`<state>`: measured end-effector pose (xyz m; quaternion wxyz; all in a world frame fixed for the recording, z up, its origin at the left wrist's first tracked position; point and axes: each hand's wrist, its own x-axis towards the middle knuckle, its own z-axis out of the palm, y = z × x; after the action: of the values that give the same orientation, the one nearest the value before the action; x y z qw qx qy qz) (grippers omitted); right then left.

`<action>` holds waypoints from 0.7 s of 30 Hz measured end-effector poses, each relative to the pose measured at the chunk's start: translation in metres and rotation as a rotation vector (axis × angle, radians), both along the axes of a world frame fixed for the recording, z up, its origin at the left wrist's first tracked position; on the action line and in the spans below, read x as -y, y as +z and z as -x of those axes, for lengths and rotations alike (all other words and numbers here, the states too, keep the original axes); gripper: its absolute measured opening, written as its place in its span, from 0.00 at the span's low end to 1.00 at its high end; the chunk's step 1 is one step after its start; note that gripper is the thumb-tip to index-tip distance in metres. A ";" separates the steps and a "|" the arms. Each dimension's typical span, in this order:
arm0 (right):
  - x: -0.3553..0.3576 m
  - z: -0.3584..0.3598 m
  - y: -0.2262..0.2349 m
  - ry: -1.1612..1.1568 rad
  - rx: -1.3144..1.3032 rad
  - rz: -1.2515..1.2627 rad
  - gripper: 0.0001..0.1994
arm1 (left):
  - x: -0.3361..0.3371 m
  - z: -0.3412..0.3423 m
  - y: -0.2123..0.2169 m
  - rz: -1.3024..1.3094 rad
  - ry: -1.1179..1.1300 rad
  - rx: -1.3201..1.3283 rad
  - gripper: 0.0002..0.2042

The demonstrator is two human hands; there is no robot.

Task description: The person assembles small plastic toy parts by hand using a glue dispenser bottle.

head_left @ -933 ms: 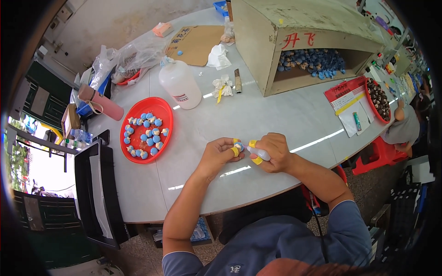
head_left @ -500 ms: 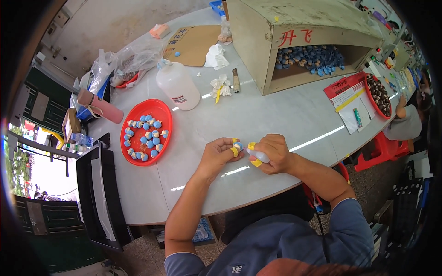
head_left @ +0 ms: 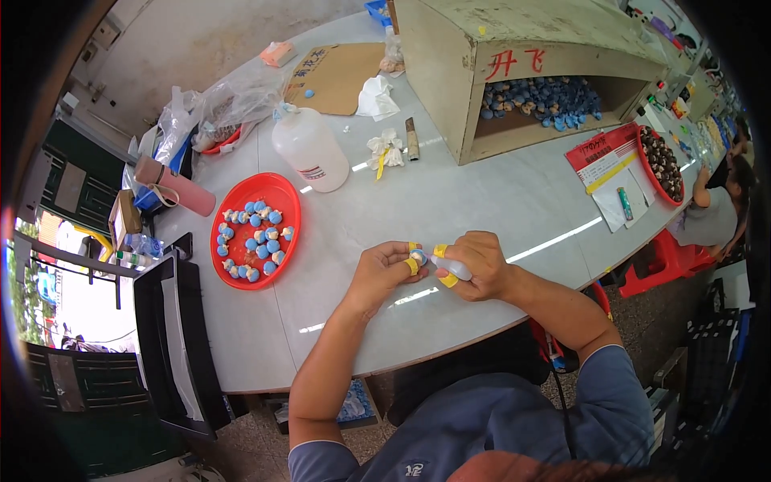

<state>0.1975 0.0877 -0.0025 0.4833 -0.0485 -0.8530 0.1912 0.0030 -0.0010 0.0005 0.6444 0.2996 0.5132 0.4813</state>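
Both of your hands are staying together over the desk (head_left: 482, 201): left hand (head_left: 384, 273) pinching a small blue piece (head_left: 418, 257), right hand (head_left: 480, 265) closed around a white tube (head_left: 454, 268).

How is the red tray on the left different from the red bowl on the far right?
The red tray holds small blue and pale pieces; the red bowl holds dark brown ones. The tray sits to the left of the person's left hand and right hand, while the bowl sits at the far right edge beside another person. The tray's pieces lie spread apart with red showing between them; the bowl's are piled thick. Both are red, roundish and rest on the white table.
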 end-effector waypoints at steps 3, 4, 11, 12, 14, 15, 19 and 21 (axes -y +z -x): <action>0.000 0.000 -0.001 -0.003 -0.015 -0.010 0.11 | 0.000 0.000 0.002 0.001 0.009 0.000 0.16; 0.000 0.000 -0.002 0.000 -0.015 -0.014 0.11 | 0.000 0.000 0.003 0.006 0.016 -0.003 0.16; 0.002 -0.001 0.003 0.011 0.012 -0.020 0.10 | -0.001 0.000 0.000 0.013 0.038 -0.004 0.16; 0.001 -0.001 0.002 0.011 0.013 -0.020 0.10 | -0.001 0.000 0.000 0.017 0.034 -0.008 0.16; 0.000 -0.002 0.001 0.002 0.005 -0.020 0.10 | -0.001 -0.001 0.000 0.023 0.029 -0.011 0.16; 0.000 -0.001 0.000 0.002 0.005 -0.019 0.10 | -0.001 0.000 0.000 0.019 0.020 -0.012 0.16; -0.001 0.000 -0.001 -0.002 -0.006 -0.010 0.10 | -0.001 -0.001 0.001 0.018 0.006 -0.013 0.16; -0.001 0.000 -0.001 -0.008 -0.003 -0.012 0.10 | -0.001 -0.001 0.001 0.015 0.006 -0.013 0.16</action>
<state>0.1970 0.0883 -0.0033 0.4854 -0.0486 -0.8533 0.1841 0.0042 -0.0003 0.0010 0.6417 0.2964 0.5219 0.4775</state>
